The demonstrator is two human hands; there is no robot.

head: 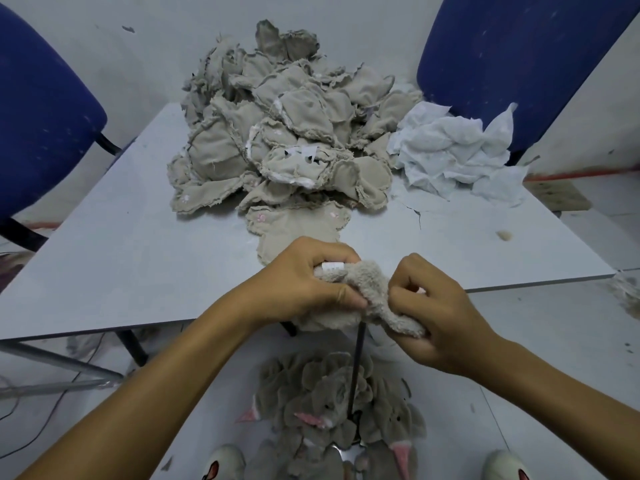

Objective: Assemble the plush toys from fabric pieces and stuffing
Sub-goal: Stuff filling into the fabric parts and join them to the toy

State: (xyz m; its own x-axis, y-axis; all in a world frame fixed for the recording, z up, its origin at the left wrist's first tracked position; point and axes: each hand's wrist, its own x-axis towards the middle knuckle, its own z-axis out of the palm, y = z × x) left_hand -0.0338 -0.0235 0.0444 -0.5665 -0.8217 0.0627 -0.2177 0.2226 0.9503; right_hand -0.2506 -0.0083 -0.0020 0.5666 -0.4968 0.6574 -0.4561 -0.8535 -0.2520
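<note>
A beige plush skin (pixel 372 296) with a fuzzy outer side hangs over the near edge of the grey table (pixel 138 244). My left hand (pixel 311 282) grips its left part, where a small white label shows. My right hand (pixel 433 306) pinches the fuzzy right part. A thin dark rod (pixel 356 368) runs down from under the plush toward the floor. A large heap of inside-out beige fabric skins (pixel 277 133) covers the far middle of the table.
A crumpled white fabric pile (pixel 457 154) lies at the table's far right. Turned grey plush pieces with pink parts (pixel 339 410) lie on the floor between my shoes. Blue chairs (pixel 512 57) stand at both far corners. Cables run across the floor at left.
</note>
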